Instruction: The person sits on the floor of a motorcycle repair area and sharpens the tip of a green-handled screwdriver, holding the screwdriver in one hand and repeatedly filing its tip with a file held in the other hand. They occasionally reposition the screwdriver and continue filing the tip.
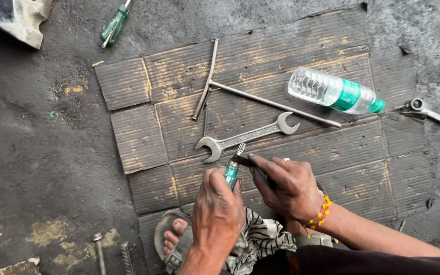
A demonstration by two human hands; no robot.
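My left hand [217, 209] grips a green-handled screwdriver [233, 169] upright, tip pointing away from me. My right hand [286, 186] pinches a small dark piece [241, 160] against the screwdriver's shaft near the tip. A thread band with orange beads circles my right wrist [318, 216]. Just beyond the hands lies a double open-ended spanner [248, 136] on flattened cardboard [179, 81]. A patterned cloth [260, 239] sits under my hands, partly hidden by them.
A T-shaped metal wrench [240, 94] and a plastic water bottle with a green label [334, 91] lie further back. A second green screwdriver [114, 25] rests on the dark ground at top left. Another tool [431, 113] lies at right. My sandalled foot [175, 240] is near bolts [99, 249].
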